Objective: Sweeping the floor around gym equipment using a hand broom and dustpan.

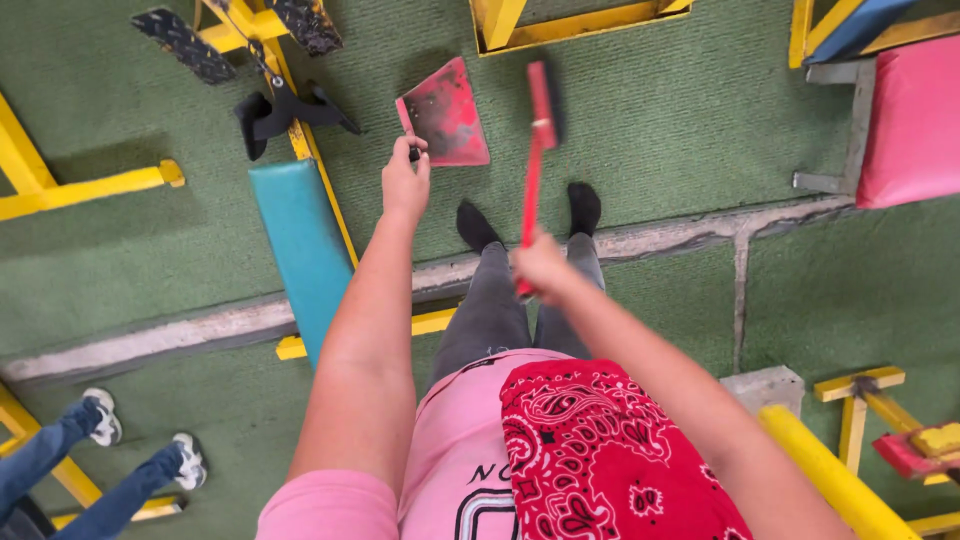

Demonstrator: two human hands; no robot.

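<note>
Nearest the body, the right hand [541,266] is closing fully around the low end of a red brush [537,150]; its long axis is running nearly straight away from the person, bristle head at the far end. Left of the brush, the left hand [405,180] is gripping the handle of a red dustpan [445,112], fingers wrapped shut. Dustpan is lying just beside the brush head, pan pointing away over green carpet [650,110].
</note>
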